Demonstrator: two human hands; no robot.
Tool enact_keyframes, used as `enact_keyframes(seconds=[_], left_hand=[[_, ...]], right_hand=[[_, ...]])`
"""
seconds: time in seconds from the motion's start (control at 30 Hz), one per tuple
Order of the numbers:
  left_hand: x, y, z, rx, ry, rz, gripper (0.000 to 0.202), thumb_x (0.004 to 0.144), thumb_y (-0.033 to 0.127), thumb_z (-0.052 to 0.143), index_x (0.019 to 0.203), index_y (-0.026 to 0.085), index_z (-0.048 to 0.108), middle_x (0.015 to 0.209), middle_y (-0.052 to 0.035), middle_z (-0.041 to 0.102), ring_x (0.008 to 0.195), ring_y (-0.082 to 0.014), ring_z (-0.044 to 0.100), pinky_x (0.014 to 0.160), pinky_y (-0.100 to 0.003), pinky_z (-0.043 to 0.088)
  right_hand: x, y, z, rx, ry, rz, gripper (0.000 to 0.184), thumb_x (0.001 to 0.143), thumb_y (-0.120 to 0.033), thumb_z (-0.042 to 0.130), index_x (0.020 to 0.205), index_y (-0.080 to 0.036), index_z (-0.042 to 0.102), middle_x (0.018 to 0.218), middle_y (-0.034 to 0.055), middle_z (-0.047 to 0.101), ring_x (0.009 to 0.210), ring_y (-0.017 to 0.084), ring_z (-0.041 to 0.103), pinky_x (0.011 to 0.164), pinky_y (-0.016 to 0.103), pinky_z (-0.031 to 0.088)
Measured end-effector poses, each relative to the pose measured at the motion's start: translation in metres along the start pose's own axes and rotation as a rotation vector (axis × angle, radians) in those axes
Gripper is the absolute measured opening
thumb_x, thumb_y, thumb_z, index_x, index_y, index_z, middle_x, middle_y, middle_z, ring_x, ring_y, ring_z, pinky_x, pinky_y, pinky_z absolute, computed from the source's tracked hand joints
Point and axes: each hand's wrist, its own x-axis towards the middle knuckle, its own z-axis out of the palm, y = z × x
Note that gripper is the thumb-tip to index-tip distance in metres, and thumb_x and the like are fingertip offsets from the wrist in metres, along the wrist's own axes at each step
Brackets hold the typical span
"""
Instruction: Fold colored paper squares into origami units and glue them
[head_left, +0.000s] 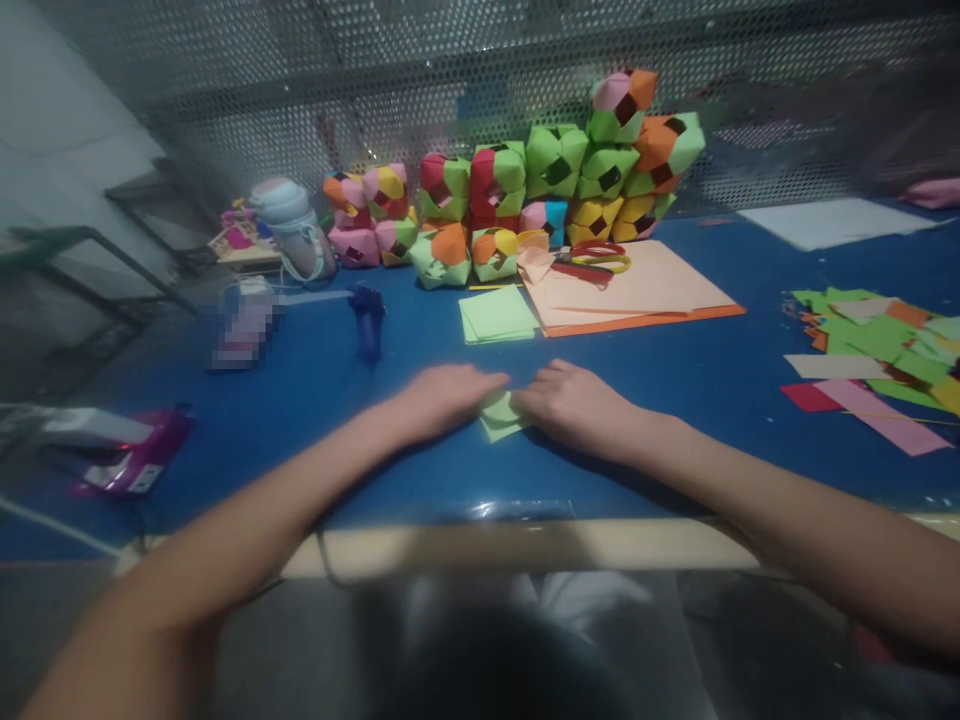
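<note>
A small piece of light green paper [501, 418], partly folded, lies on the blue table between my hands. My left hand [444, 398] is closed at the paper's left edge, its thumb side over the upper corner. Curled into a loose fist, my right hand [568, 400] grips the right edge and hides part of it. Motion blurs the fingers of both hands a little. Just beyond them sits a stack of light green paper squares [497, 315].
Peach and orange sheets [637, 290] lie behind, with scissors [592, 260] on top. Several folded paper cubes [555, 160] are stacked against the mesh panel. Coloured paper scraps [885, 345] spread at the right. A bottle [292, 225] and a blue handheld object [367, 320] stand left.
</note>
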Motion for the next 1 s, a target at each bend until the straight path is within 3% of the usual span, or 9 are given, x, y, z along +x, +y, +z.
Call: enact_keyframes(seconds=[0.23, 0.4, 0.5, 0.6, 0.63, 0.7, 0.77, 0.87, 1.0], left_hand=[[-0.004, -0.003, -0.003, 0.148, 0.008, 0.011, 0.042, 0.077, 0.015, 0.046, 0.116, 0.026, 0.058, 0.083, -0.0065, 0.062, 0.077, -0.0194, 0.053, 0.073, -0.028, 0.040], [-0.005, -0.005, 0.004, 0.065, 0.136, -0.007, 0.035, 0.074, 0.016, 0.050, 0.106, 0.024, 0.062, 0.090, -0.0071, 0.065, 0.084, -0.0213, 0.056, 0.082, -0.035, 0.043], [-0.003, -0.004, 0.005, -0.018, 0.343, -0.079, 0.033, 0.075, 0.021, 0.054, 0.108, 0.022, 0.059, 0.101, -0.0085, 0.064, 0.097, -0.0235, 0.055, 0.092, -0.041, 0.040], [0.001, 0.003, 0.004, -0.284, 0.640, -0.252, 0.054, 0.069, 0.026, 0.064, 0.121, 0.019, 0.049, 0.122, -0.0119, 0.054, 0.113, -0.0240, 0.049, 0.096, -0.040, 0.039], [0.003, 0.007, 0.004, -0.429, 0.692, -0.319, 0.060, 0.067, 0.026, 0.067, 0.123, 0.019, 0.046, 0.125, -0.0124, 0.052, 0.112, -0.0234, 0.050, 0.094, -0.038, 0.041], [0.004, 0.015, 0.006, -0.746, 0.669, -0.423, 0.059, 0.066, 0.028, 0.069, 0.121, 0.018, 0.049, 0.120, -0.0119, 0.056, 0.102, -0.0217, 0.057, 0.085, -0.034, 0.047], [0.003, 0.023, 0.010, -0.974, 0.545, -0.462, 0.048, 0.067, 0.030, 0.068, 0.111, 0.015, 0.057, 0.106, -0.0104, 0.064, 0.087, -0.0204, 0.061, 0.075, -0.031, 0.049], [0.000, 0.029, 0.016, -1.065, 0.492, -0.484, 0.041, 0.065, 0.030, 0.069, 0.103, 0.013, 0.064, 0.093, -0.0082, 0.069, 0.076, -0.0194, 0.062, 0.067, -0.028, 0.048], [-0.005, 0.029, 0.019, -1.077, 0.461, -0.505, 0.043, 0.064, 0.028, 0.070, 0.104, 0.014, 0.065, 0.091, -0.0075, 0.071, 0.073, -0.0192, 0.063, 0.062, -0.027, 0.048]], right_hand=[[-0.005, -0.001, -0.022, -0.044, -0.185, 0.078, 0.016, 0.080, -0.007, 0.049, 0.073, -0.013, 0.062, 0.065, 0.0078, 0.066, 0.057, 0.015, 0.053, 0.061, 0.029, 0.025], [0.000, -0.007, -0.019, 0.041, -0.088, 0.218, 0.013, 0.082, -0.017, 0.051, 0.085, -0.013, 0.063, 0.074, 0.0100, 0.067, 0.065, 0.018, 0.055, 0.060, 0.029, 0.026], [0.004, -0.004, -0.011, 0.231, -0.020, 0.333, 0.014, 0.080, -0.012, 0.048, 0.081, -0.013, 0.063, 0.077, 0.0081, 0.066, 0.064, 0.015, 0.053, 0.057, 0.027, 0.026], [0.006, 0.001, -0.007, 0.552, 0.199, 0.504, 0.018, 0.081, -0.015, 0.046, 0.069, -0.014, 0.060, 0.066, 0.0021, 0.059, 0.058, 0.011, 0.046, 0.055, 0.023, 0.029], [0.007, 0.001, -0.007, 0.657, 0.283, 0.552, 0.018, 0.080, -0.016, 0.046, 0.067, -0.014, 0.059, 0.063, 0.0006, 0.057, 0.057, 0.010, 0.045, 0.054, 0.022, 0.030], [0.010, -0.001, -0.007, 0.853, 0.400, 0.600, 0.017, 0.078, -0.018, 0.047, 0.066, -0.014, 0.059, 0.062, -0.0010, 0.056, 0.058, 0.010, 0.046, 0.055, 0.021, 0.033], [0.012, -0.006, -0.007, 1.031, 0.424, 0.590, 0.015, 0.075, -0.019, 0.049, 0.069, -0.014, 0.062, 0.065, -0.0014, 0.059, 0.062, 0.011, 0.050, 0.057, 0.021, 0.037], [0.016, -0.012, -0.009, 1.211, 0.390, 0.607, 0.016, 0.072, -0.022, 0.052, 0.075, -0.014, 0.066, 0.071, -0.0007, 0.064, 0.067, 0.013, 0.055, 0.061, 0.022, 0.041], [0.016, -0.012, -0.014, 1.309, 0.432, 0.744, 0.017, 0.070, -0.024, 0.058, 0.079, -0.014, 0.067, 0.076, 0.0014, 0.067, 0.069, 0.013, 0.058, 0.064, 0.024, 0.045]])
